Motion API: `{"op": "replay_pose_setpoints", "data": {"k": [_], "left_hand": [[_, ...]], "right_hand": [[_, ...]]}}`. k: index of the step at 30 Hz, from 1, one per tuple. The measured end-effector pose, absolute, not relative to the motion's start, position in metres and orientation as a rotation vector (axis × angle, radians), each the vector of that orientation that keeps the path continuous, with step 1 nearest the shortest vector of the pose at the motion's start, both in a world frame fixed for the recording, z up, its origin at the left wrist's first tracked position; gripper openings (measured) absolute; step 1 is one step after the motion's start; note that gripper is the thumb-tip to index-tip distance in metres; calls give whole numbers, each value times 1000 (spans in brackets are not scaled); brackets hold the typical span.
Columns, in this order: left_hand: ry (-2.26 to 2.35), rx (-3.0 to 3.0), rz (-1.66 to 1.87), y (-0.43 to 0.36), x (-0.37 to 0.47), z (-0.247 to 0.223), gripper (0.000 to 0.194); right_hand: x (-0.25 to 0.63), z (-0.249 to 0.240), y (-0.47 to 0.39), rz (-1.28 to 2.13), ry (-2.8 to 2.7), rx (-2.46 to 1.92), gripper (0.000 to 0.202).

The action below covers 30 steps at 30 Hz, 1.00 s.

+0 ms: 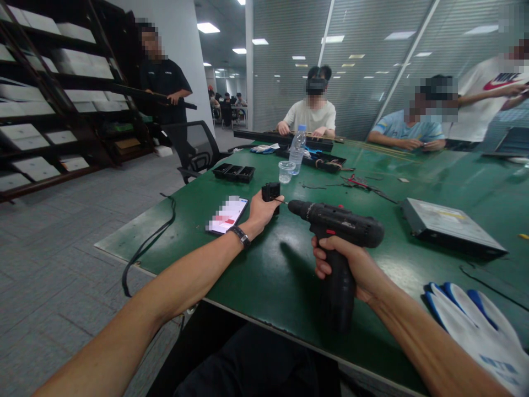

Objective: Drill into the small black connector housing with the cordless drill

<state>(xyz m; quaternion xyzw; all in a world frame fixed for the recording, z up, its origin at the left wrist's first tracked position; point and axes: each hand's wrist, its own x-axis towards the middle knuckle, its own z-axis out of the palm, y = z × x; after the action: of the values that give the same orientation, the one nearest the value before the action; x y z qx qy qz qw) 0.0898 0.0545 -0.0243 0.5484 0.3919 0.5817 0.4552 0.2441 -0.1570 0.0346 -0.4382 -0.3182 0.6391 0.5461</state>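
My right hand (343,253) grips a black cordless drill (347,220) by its handle, its chuck pointing left. A thin bit runs from the chuck toward my left hand (264,208). With that hand I hold a small black block-shaped part (271,192) upright on the green table (256,270); I cannot tell exactly what it is. The bit's tip is close to this part and my thumb, and whether it touches is unclear. A phone (228,216) with a lit screen lies just left of my left hand.
Behind are a black compartment tray (233,172), a plastic cup (286,171) and a water bottle (298,150). At right lie a flat metal box (452,223) and white-blue gloves (475,325). A strap (155,237) hangs over the left edge. Several people sit or stand around the table.
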Motion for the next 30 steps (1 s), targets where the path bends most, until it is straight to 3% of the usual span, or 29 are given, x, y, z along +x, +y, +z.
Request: {"op": "replay_pose_setpoints", "data": {"k": [30], "left_hand": [[970, 1329, 1423, 47, 89, -16, 28]], "right_hand": [[244, 34, -156, 1516, -759, -1050, 15]]}}
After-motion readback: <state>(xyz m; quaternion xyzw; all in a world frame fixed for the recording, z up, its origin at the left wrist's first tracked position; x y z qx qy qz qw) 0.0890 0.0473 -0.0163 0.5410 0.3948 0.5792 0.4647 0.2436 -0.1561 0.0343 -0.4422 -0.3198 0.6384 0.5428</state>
